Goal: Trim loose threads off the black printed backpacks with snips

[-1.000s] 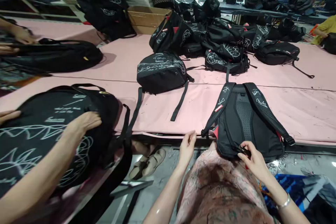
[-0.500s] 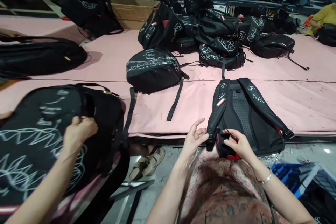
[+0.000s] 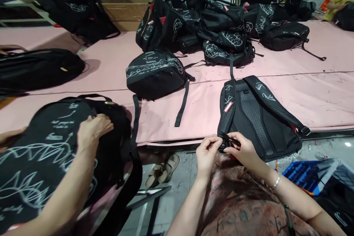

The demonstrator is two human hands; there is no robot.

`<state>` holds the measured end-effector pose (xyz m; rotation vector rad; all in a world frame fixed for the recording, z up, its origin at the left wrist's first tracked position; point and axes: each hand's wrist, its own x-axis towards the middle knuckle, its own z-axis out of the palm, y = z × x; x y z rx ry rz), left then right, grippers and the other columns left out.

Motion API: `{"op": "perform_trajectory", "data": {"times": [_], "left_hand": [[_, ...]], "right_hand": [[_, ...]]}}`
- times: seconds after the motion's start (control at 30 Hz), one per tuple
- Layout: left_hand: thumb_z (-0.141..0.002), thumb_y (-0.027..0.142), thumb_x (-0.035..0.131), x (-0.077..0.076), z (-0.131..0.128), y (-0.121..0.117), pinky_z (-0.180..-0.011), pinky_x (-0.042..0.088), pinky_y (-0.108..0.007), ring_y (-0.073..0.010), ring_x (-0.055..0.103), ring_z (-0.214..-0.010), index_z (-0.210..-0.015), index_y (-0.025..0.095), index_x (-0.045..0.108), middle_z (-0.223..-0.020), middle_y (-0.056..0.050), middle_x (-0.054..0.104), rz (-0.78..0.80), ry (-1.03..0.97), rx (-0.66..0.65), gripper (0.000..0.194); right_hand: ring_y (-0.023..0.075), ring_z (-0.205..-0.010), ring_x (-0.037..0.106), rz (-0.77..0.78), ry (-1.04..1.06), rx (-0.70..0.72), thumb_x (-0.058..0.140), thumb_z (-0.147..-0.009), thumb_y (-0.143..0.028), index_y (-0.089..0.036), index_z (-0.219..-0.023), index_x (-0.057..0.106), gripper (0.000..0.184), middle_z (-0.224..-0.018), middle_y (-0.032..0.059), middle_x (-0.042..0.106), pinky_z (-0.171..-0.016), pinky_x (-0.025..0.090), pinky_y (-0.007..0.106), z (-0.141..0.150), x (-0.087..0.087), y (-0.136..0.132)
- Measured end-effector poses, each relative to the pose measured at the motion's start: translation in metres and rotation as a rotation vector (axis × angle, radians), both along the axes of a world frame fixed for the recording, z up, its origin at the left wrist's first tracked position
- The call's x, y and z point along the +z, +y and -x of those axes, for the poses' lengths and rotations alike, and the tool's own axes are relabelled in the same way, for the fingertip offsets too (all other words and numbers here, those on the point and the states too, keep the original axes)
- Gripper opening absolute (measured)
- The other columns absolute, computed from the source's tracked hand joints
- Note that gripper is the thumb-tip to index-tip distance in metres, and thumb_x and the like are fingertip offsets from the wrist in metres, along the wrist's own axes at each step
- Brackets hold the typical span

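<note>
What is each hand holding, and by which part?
The left hand pinches a backpack strap at its near end. The right hand has a small dark tool between thumb and fingers; which part it grips cannot be told.

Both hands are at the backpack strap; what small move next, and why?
Probably ease the small dark tool in the right hand slightly toward the strap's lower end: the left hand seems to pinch there, and the tool's tip sits right beside it.

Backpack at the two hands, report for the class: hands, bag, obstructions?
Left hand pinching strap near lower end. Right hand holding small black tool there. Backpack straps up at table edge. Fingers hide strap end.
</note>
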<state>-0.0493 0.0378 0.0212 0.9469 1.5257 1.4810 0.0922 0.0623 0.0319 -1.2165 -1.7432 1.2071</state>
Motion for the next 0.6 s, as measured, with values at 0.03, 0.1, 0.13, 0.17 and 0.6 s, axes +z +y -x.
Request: {"op": "perform_trajectory", "data": {"times": [0.03,0.1,0.13,0.17,0.6], "left_hand": [[-0.067,0.031,0.064,-0.001,-0.002,0.0,-0.075,0.046,-0.03,-0.0166,0.057,-0.075,-0.069,0.017,0.064,-0.074,-0.002,0.063,0.001,-0.005,0.022,0.015],[-0.068,0.033,0.064,-0.002,-0.006,-0.002,-0.073,0.045,-0.028,-0.0158,0.056,-0.074,-0.07,0.017,0.063,-0.073,-0.002,0.062,0.008,-0.012,0.052,0.016],[-0.069,0.033,0.063,-0.002,-0.007,-0.002,-0.072,0.045,-0.028,-0.0155,0.056,-0.073,-0.07,0.017,0.062,-0.072,-0.001,0.062,0.012,-0.007,0.064,0.017],[-0.069,0.034,0.063,-0.002,-0.008,-0.003,-0.07,0.045,-0.027,-0.0152,0.056,-0.071,-0.07,0.017,0.062,-0.071,-0.001,0.062,0.017,0.005,0.073,0.017],[-0.076,0.039,0.056,0.001,-0.019,-0.002,-0.068,0.046,-0.027,-0.0145,0.057,-0.071,-0.07,0.017,0.056,-0.074,-0.002,0.061,-0.033,-0.1,0.077,0.022]], "right_hand": [[0.0152,-0.079,0.059,-0.06,-0.064,-0.018,0.056,-0.079,-0.026,-0.019,-0.104,0.054,0.026,-0.091,0.0015,0.063,-0.073,0.046,0.027,-0.005,0.004,0.002],[0.0162,-0.082,0.057,-0.234,-0.214,-0.028,0.046,-0.086,-0.025,-0.018,-0.103,0.053,0.019,-0.091,0.0036,0.062,-0.076,0.043,0.029,-0.018,0.013,0.006],[0.0171,-0.082,0.056,-0.335,-0.296,-0.008,0.042,-0.089,-0.024,-0.017,-0.099,0.055,0.018,-0.089,0.0048,0.062,-0.077,0.042,0.029,-0.024,0.017,0.008],[0.0178,-0.082,0.054,-0.429,-0.377,0.03,0.04,-0.09,-0.025,-0.017,-0.095,0.057,0.019,-0.087,0.0057,0.062,-0.077,0.04,0.03,-0.029,0.02,0.01],[0.0172,-0.069,0.046,-0.662,-0.781,0.197,0.04,-0.091,-0.023,-0.018,-0.079,0.059,0.023,-0.07,0.0046,0.055,-0.064,0.029,0.03,-0.035,0.042,0.011]]}}
